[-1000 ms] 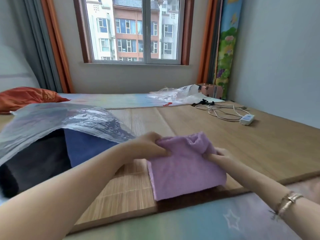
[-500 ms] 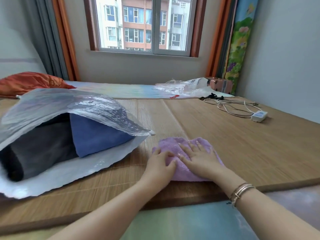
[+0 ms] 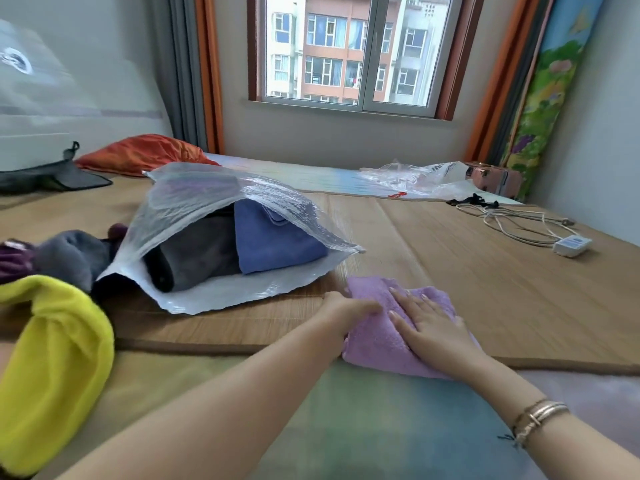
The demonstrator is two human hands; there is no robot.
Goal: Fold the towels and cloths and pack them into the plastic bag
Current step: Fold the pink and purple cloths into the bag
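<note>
At far left a yellow cloth lies near a grey cloth; beside them the plastic bag gapes open on the bamboo mat, holding a dark grey towel and a blue towel; the left hand grips the folded lilac towel at its left edge; the right hand presses flat on top, fingers straight; a power strip lies far right.

towels in bag, cloth right
</note>
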